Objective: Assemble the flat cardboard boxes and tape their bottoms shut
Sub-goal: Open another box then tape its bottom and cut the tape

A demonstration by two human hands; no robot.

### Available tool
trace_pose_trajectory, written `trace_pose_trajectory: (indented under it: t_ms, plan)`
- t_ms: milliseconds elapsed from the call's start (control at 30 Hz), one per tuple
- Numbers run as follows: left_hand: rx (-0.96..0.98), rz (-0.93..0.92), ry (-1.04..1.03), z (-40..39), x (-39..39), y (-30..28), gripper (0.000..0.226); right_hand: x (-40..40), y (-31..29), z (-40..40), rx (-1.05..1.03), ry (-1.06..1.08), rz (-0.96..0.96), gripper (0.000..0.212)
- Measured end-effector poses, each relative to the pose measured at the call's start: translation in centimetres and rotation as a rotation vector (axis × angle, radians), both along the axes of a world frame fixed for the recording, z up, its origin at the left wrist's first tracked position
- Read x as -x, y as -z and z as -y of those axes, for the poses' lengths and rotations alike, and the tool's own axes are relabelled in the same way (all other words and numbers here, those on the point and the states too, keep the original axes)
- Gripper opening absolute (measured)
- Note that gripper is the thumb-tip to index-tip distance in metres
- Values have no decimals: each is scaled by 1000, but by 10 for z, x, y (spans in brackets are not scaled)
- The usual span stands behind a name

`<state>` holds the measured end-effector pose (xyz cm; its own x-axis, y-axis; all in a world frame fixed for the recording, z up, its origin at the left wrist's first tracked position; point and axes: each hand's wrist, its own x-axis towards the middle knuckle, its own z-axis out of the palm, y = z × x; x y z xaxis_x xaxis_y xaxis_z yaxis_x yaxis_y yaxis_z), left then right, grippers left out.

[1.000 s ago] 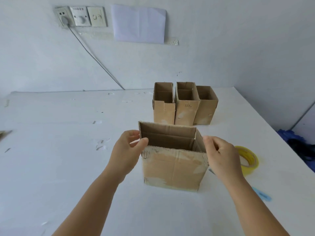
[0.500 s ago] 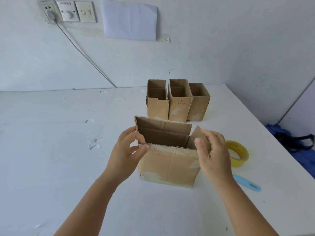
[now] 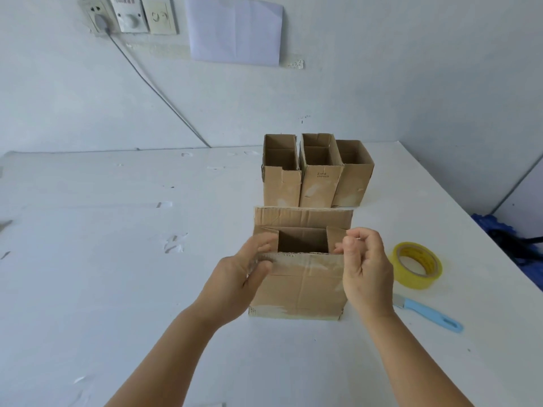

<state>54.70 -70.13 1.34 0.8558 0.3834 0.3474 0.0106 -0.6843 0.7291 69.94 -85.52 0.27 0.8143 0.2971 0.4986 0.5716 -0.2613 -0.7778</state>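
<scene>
2 bare forearms enter from the bottom edge and meet at a cardboard box [image 3: 299,284] standing upright on the white table [image 3: 117,289], roughly centre-frame. Left hand [image 3: 239,279] is at the box's upper left corner: fingers curled over the rim, thumb against the near wall, so it grips the corner; motion blur hides the fingertip detail. Right hand [image 3: 365,270] is at the upper right corner, fingers curled with the tips at the right side flap; whether it actually pinches the flap or only touches it, I cannot tell. Box top is open: 2 short side flaps folded inward, far flap standing upright, near wall showing pale tape residue. To the right of the box, near but apart, a roll of yellow tape [image 3: 417,265] lies flat on the table; just nearer than it lies a light blue knife [image 3: 426,314], handle pointing toward the right edge. Beyond the held box, 3 more open-topped boxes [image 3: 317,177] stand upright in a row, sides touching. On the wall behind: a sheet of white paper [image 3: 235,29], a row of sockets and switches [image 3: 129,14] at upper left, and a grey cable [image 3: 158,92] running diagonally down to the table's far edge. Dark blue material [image 3: 511,239] shows past the table's right edge.
</scene>
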Motion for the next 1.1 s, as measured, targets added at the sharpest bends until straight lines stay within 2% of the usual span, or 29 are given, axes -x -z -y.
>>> trace_pose_trajectory:
  t_ms: [100,167,233,300,367,433,467,567,633,700,833,967,1100]
  plan:
    - [60,113,-158,2,-7,4,61,-3,-1,-6,-13,47,4,39]
    - [108,158,-205,-2,-13,5,72,-9,-3,-7,80,31,-23,56]
    - [123,102,-202,-6,-18,7,81,-14,-5,-7,186,-33,-34,67]
    - [138,8,-174,-13,-21,8,87,-18,-4,-8,227,-75,-27,70]
    - [199,-35,-124,-19,-23,7,89,-21,-4,-9,222,-55,13,59]
    - [204,-47,-104,-23,-24,4,82,-21,-2,-10,235,-3,83,25]
    - [152,-62,-101,-23,-24,1,72,-21,-1,-10,250,17,86,15]
    - [-203,-169,-139,-23,-29,-8,36,-22,2,-12,305,52,66,28]
    - [-464,-279,-151,-17,-35,-13,36,-22,1,-15,315,62,57,26]
    - [-599,-342,-65,-5,-44,-17,46,-22,0,-18,302,63,42,21]
    - [-684,-452,119,28,-66,-10,64,-21,0,-20,311,69,13,17]
    - [-749,-516,52,38,-82,4,66,-25,1,-10,312,7,6,28]
    - [-761,-520,-23,41,-94,8,64,-28,5,5,254,-76,-110,42]
